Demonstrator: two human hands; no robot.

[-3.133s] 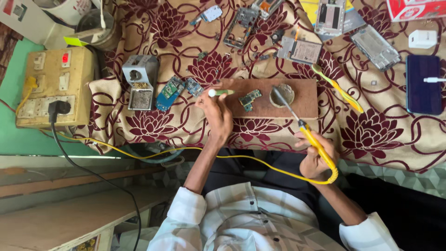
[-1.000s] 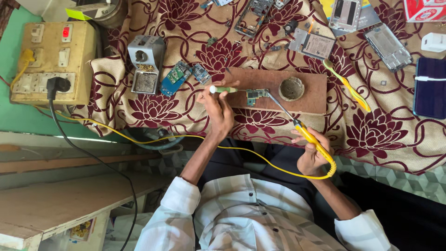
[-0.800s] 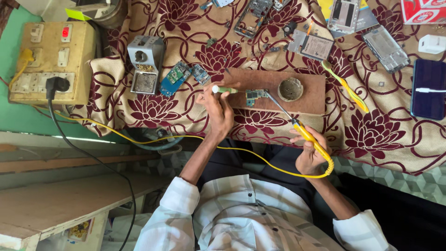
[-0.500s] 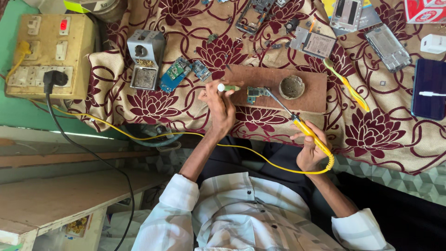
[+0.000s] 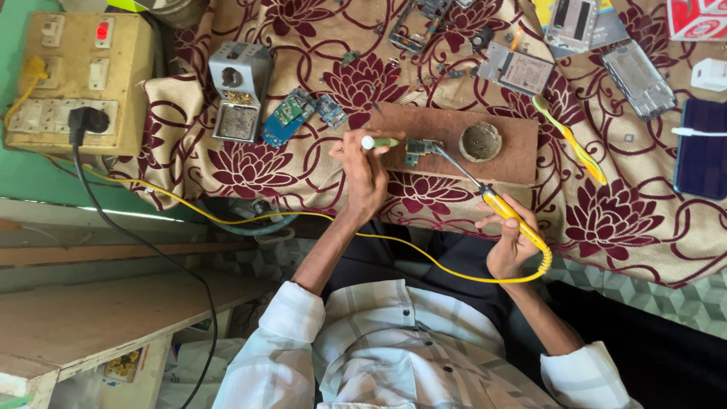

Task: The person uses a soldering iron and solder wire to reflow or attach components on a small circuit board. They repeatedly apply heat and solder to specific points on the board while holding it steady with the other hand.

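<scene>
The right hand (image 5: 509, 246) grasps a yellow soldering iron (image 5: 485, 198), its tip on the small circuit board (image 5: 418, 148); left-hand fingers (image 5: 356, 144) clench a green-tipped tool (image 5: 379, 142) just beside it.

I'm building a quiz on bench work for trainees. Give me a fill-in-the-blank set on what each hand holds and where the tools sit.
1. The right hand holds a soldering iron with a ____ handle.
2. The iron's tip meets a small circuit board lying on a brown ____ board.
3. The left hand holds a thin tool with a ____ shaft.
4. The black plug sits in the switch box at the ____ edge of the view.

Missing words: yellow; wooden; green; left
</scene>
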